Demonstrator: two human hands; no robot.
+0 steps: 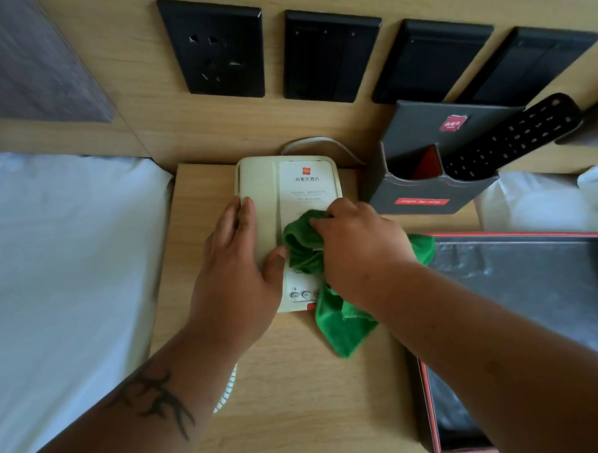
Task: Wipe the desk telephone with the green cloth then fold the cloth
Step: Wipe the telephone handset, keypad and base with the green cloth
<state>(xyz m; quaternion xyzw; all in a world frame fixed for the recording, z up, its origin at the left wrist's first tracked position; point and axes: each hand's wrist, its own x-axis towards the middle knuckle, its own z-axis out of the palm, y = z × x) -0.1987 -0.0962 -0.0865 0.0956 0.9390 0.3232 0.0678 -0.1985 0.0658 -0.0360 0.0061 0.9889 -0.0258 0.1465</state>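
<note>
A cream desk telephone (306, 182) lies on the wooden nightstand (296, 379), its label face toward the wall. My left hand (238, 262) rests flat on the handset side, fingers around its left edge, thumb across the middle. My right hand (356, 244) presses a bunched green cloth (301, 246) onto the phone's right half, over the keypad. The cloth's loose end (345, 329) trails off the phone's near right corner onto the wood. A few buttons show below the cloth; the rest are hidden.
A grey holder (425, 194) with a black remote (511, 137) stands right of the phone. A dark tray with a red rim (429, 404) fills the right side. White bedding (62, 268) lies left. Black wall sockets (217, 49) sit above. A coiled cord (228, 388) peeks under my left forearm.
</note>
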